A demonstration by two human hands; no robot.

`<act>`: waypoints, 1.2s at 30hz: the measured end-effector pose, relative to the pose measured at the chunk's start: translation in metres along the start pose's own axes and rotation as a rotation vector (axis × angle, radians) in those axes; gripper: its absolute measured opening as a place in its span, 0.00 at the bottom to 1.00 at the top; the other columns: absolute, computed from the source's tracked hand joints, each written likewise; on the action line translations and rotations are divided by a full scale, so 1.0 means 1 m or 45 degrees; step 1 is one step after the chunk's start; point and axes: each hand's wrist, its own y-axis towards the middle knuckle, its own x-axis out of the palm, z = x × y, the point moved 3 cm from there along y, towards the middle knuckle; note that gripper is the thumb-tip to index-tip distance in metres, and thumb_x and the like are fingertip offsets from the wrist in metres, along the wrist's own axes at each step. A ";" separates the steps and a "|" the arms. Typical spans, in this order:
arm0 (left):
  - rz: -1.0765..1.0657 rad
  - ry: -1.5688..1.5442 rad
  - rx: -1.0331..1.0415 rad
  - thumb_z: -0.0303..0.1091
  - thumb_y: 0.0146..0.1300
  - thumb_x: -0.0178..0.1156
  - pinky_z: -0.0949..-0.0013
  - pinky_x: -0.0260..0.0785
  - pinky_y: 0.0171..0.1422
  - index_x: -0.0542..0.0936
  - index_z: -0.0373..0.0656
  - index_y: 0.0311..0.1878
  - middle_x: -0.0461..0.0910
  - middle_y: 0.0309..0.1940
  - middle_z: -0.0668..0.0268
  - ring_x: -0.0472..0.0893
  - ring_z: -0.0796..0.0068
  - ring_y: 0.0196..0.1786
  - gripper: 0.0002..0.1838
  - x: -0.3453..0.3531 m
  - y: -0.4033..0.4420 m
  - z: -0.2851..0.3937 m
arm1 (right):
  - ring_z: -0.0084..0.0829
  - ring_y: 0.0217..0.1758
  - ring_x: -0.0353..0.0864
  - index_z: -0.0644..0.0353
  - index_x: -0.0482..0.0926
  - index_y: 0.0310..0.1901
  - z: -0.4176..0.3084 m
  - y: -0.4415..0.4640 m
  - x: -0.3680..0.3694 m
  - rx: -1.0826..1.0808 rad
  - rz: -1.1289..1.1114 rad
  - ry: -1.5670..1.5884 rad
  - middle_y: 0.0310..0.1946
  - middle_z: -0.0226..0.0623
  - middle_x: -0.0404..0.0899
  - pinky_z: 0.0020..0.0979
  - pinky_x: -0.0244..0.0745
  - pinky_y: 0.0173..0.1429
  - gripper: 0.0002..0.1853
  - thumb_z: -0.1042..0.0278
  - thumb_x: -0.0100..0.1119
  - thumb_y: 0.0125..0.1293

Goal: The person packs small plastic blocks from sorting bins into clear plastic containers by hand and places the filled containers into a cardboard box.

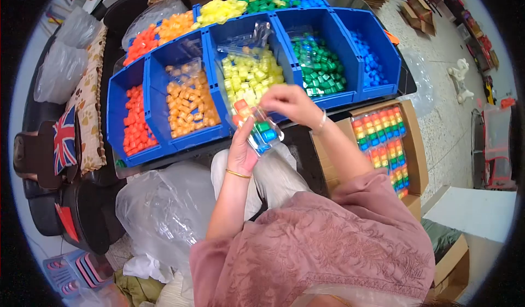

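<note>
My left hand [242, 149] grips a clear plastic blister pack [253, 141] by its near left side, above my lap. Small glossy pieces in orange, green and blue sit in it, with the blue ones at the lower end. My right hand [291, 103] is over the pack's upper right part, its fingers bent and pinched together. Whatever lies between those fingertips is too small or hidden to make out. Just beyond both hands, yellow pieces [249, 74] fill the middle blue bin [224, 35], with clear plastic packs lying at its back.
Neighbouring bins hold red pieces [136, 122], orange pieces [188, 102], green pieces [320, 69] and blue pieces [369, 61]. To my right, a cardboard box [414, 143] contains filled rainbow packs [385, 156]. Plastic bags [164, 203] lie at my left. Another person sits across the table.
</note>
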 end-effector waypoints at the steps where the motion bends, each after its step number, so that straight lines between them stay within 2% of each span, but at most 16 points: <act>1: 0.010 -0.016 0.034 0.36 0.66 0.58 0.55 0.70 0.62 0.70 0.43 0.61 0.76 0.54 0.60 0.77 0.63 0.55 0.21 -0.002 -0.005 0.004 | 0.25 0.32 0.80 0.62 0.84 0.36 0.001 0.015 0.004 0.014 0.150 -0.248 0.30 0.36 0.81 0.25 0.72 0.37 0.07 0.68 0.63 0.60; 4: -0.001 -0.025 0.101 0.36 0.67 0.58 0.55 0.69 0.63 0.69 0.42 0.61 0.76 0.55 0.59 0.77 0.63 0.56 0.22 -0.007 -0.016 0.016 | 0.43 0.39 0.79 0.60 0.81 0.40 0.056 0.065 0.024 -0.169 0.226 -0.764 0.37 0.44 0.78 0.40 0.75 0.43 0.09 0.73 0.62 0.56; 10: 0.094 -0.001 0.261 0.35 0.66 0.60 0.57 0.74 0.58 0.70 0.41 0.60 0.78 0.51 0.59 0.79 0.64 0.51 0.22 -0.017 -0.038 0.039 | 0.53 0.45 0.76 0.58 0.76 0.42 0.101 0.094 0.047 -0.014 0.076 -1.089 0.44 0.49 0.72 0.46 0.74 0.49 0.13 0.74 0.61 0.52; 11: 0.102 -0.013 0.277 0.35 0.66 0.60 0.57 0.74 0.58 0.70 0.41 0.60 0.78 0.51 0.59 0.79 0.64 0.51 0.22 -0.021 -0.041 0.042 | 0.43 0.38 0.80 0.59 0.76 0.43 0.102 0.089 0.045 -0.103 0.270 -1.121 0.37 0.44 0.76 0.39 0.76 0.42 0.14 0.72 0.63 0.54; 12: 0.115 -0.016 0.278 0.35 0.66 0.59 0.57 0.74 0.58 0.70 0.41 0.60 0.78 0.50 0.59 0.79 0.64 0.51 0.21 -0.026 -0.042 0.044 | 0.43 0.38 0.80 0.59 0.76 0.43 0.088 0.084 0.047 -0.110 0.250 -1.119 0.37 0.44 0.76 0.39 0.76 0.42 0.14 0.72 0.63 0.54; 14: 0.131 -0.030 0.287 0.35 0.66 0.59 0.57 0.74 0.58 0.70 0.41 0.60 0.78 0.50 0.59 0.79 0.64 0.51 0.21 -0.033 -0.043 0.048 | 0.30 0.27 0.78 0.61 0.77 0.41 0.040 0.070 0.048 0.179 0.470 -0.419 0.28 0.37 0.79 0.30 0.74 0.34 0.11 0.69 0.64 0.57; 17: 0.092 -0.094 0.280 0.34 0.66 0.59 0.58 0.74 0.58 0.69 0.40 0.60 0.78 0.50 0.60 0.79 0.64 0.52 0.21 -0.035 -0.045 0.050 | 0.19 0.25 0.76 0.60 0.79 0.40 0.003 0.046 0.085 -0.009 0.202 -0.194 0.25 0.29 0.78 0.21 0.71 0.32 0.07 0.72 0.63 0.59; 18: 0.093 -0.098 0.286 0.34 0.66 0.59 0.58 0.74 0.58 0.69 0.40 0.60 0.78 0.50 0.60 0.79 0.64 0.52 0.21 -0.039 -0.046 0.052 | 0.27 0.30 0.79 0.61 0.81 0.37 -0.010 0.037 0.101 0.277 0.012 -0.036 0.29 0.33 0.78 0.26 0.73 0.36 0.06 0.71 0.63 0.59; 20: 0.148 -0.028 0.360 0.36 0.66 0.59 0.60 0.70 0.63 0.68 0.39 0.61 0.77 0.54 0.61 0.77 0.66 0.56 0.23 -0.050 -0.050 0.056 | 0.35 0.36 0.79 0.61 0.81 0.38 -0.014 0.032 0.116 -0.393 -0.012 -0.660 0.33 0.37 0.77 0.30 0.74 0.41 0.08 0.71 0.64 0.58; 21: 0.154 -0.022 0.377 0.37 0.66 0.59 0.62 0.70 0.62 0.69 0.40 0.62 0.76 0.55 0.61 0.77 0.68 0.57 0.23 -0.052 -0.055 0.060 | 0.42 0.41 0.78 0.61 0.81 0.39 -0.025 0.032 0.122 -0.363 -0.051 -0.681 0.36 0.42 0.75 0.34 0.73 0.45 0.08 0.70 0.63 0.58; 24: 0.143 0.000 0.432 0.38 0.66 0.59 0.60 0.70 0.62 0.68 0.40 0.62 0.76 0.56 0.61 0.77 0.66 0.56 0.24 -0.060 -0.073 0.073 | 0.43 0.39 0.78 0.61 0.80 0.39 -0.018 0.063 0.141 -0.327 -0.056 -0.574 0.36 0.43 0.76 0.36 0.73 0.44 0.07 0.71 0.61 0.59; 25: 0.095 -0.013 0.453 0.43 0.66 0.59 0.59 0.70 0.61 0.67 0.40 0.63 0.76 0.55 0.59 0.77 0.64 0.56 0.27 -0.065 -0.075 0.077 | 0.46 0.40 0.79 0.61 0.80 0.39 -0.011 0.078 0.152 -0.308 -0.033 -0.690 0.36 0.45 0.77 0.39 0.74 0.44 0.06 0.73 0.60 0.59; 29: 0.017 -0.157 0.557 0.44 0.65 0.60 0.56 0.70 0.62 0.65 0.43 0.66 0.75 0.55 0.58 0.78 0.62 0.53 0.30 -0.071 -0.095 0.091 | 0.46 0.45 0.81 0.63 0.79 0.39 0.048 0.128 0.195 0.012 -0.446 -1.454 0.40 0.50 0.80 0.41 0.77 0.49 0.07 0.76 0.53 0.59; 32: 0.068 -0.117 0.587 0.42 0.65 0.61 0.56 0.71 0.61 0.65 0.42 0.65 0.75 0.55 0.59 0.78 0.62 0.53 0.29 -0.080 -0.106 0.099 | 0.47 0.44 0.82 0.64 0.79 0.39 0.085 0.143 0.207 0.107 -0.510 -1.482 0.40 0.51 0.81 0.41 0.78 0.49 0.09 0.76 0.51 0.59; 34: 0.108 -0.099 0.618 0.39 0.65 0.61 0.57 0.72 0.59 0.66 0.43 0.65 0.76 0.54 0.58 0.79 0.63 0.52 0.28 -0.084 -0.111 0.104 | 0.47 0.43 0.83 0.65 0.78 0.40 0.088 0.142 0.208 0.070 -0.555 -1.467 0.39 0.52 0.81 0.42 0.78 0.48 0.09 0.77 0.51 0.58; 36: 0.110 -0.031 0.601 0.40 0.65 0.60 0.59 0.72 0.58 0.66 0.42 0.65 0.75 0.55 0.59 0.78 0.64 0.53 0.28 -0.087 -0.114 0.107 | 0.44 0.41 0.84 0.64 0.78 0.42 0.087 0.140 0.204 0.021 -0.370 -1.500 0.40 0.46 0.82 0.42 0.80 0.43 0.13 0.74 0.62 0.52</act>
